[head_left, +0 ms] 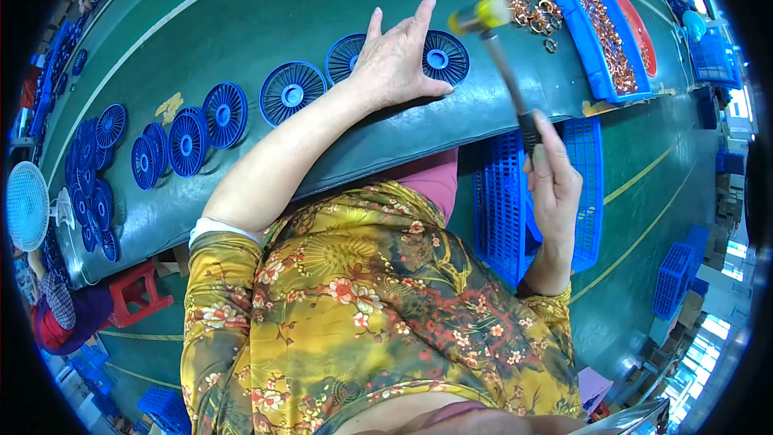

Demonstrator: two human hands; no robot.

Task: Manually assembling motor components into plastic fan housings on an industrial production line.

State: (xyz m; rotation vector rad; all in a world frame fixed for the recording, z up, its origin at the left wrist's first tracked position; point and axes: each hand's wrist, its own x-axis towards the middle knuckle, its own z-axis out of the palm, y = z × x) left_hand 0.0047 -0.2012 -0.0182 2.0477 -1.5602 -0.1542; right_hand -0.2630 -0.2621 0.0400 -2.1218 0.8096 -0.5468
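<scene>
My right hand [553, 181] is wrapped round the dark grip of a mallet [505, 72], raised beside the table edge. Its yellow and pale head is blurred by motion. My left hand [392, 67] reaches across the table with fingers spread, partly covering two blue spoked discs. Under its thumb side lies one blue disc [437, 57], close to the mallet head; the other blue disc [345, 57] shows on the wrist side. Another blue disc [292, 95] lies left of them, by my forearm. Whether my fingers press on a disc I cannot tell.
More blue discs [187, 143] lie and lean in groups along the left. Copper-coloured rings [535, 12] are scattered near a blue tray [585, 28] of small copper parts. A red tray [632, 24] stands beyond. Below the edge is a blue crate [499, 209]; a red stool [137, 298] stands left.
</scene>
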